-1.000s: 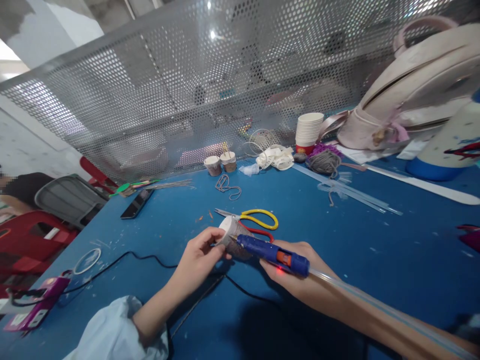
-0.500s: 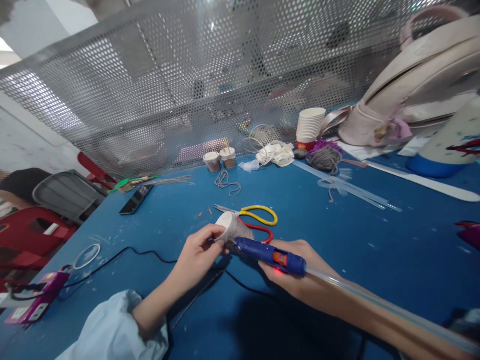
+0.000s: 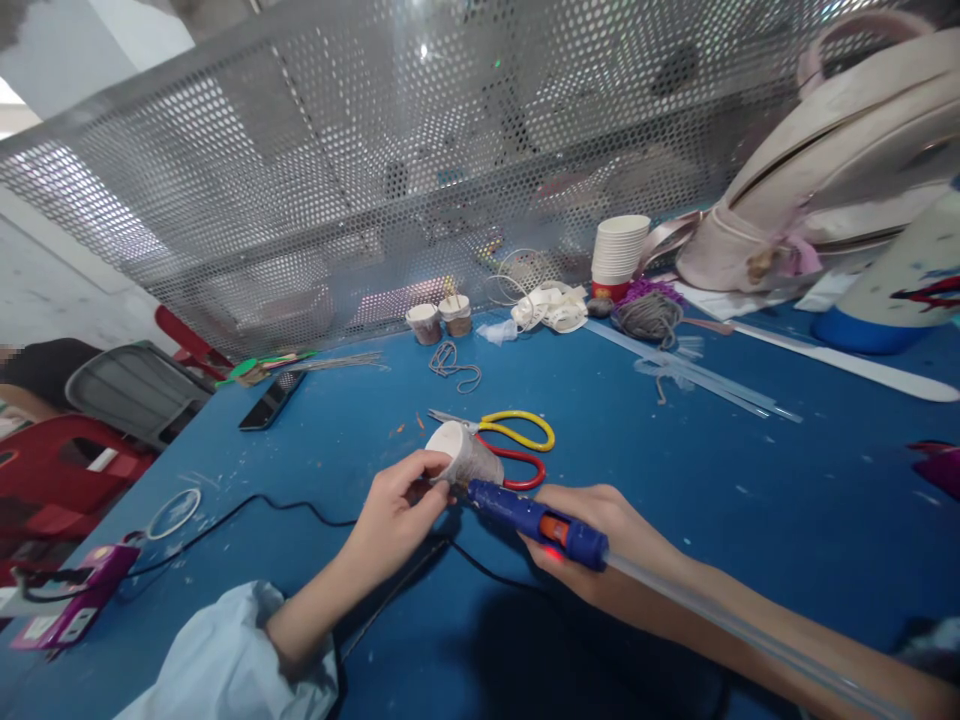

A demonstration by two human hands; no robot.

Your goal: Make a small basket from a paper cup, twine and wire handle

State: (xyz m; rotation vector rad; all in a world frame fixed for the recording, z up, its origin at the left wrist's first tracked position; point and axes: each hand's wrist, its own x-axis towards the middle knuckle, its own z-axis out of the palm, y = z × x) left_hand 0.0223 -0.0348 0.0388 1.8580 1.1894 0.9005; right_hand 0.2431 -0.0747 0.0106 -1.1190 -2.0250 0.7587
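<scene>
My left hand point(image 3: 394, 515) pinches a small paper cup point(image 3: 463, 455) lying on its side just above the blue table point(image 3: 750, 480); the cup's side is partly wrapped in grey yarn. My right hand point(image 3: 600, 545) grips a blue hot glue gun point(image 3: 536, 520) with an orange trigger and a clear glue stick trailing back over my forearm. The gun's nozzle touches the lower side of the cup. Yellow and red handled scissors point(image 3: 517, 440) lie right behind the cup.
A black cord point(image 3: 300, 510) runs left to a purple device point(image 3: 67, 610). A phone point(image 3: 271, 398), stacked paper cups point(image 3: 619, 250), grey yarn point(image 3: 649, 318), two small wrapped cups point(image 3: 440, 320), a pink bag point(image 3: 825, 170) and a perforated metal screen point(image 3: 375, 170) sit farther back.
The glue gun has slid down and slightly left along the cup, its nozzle now at the cup's lower side. My left hand has turned the cup a little.
</scene>
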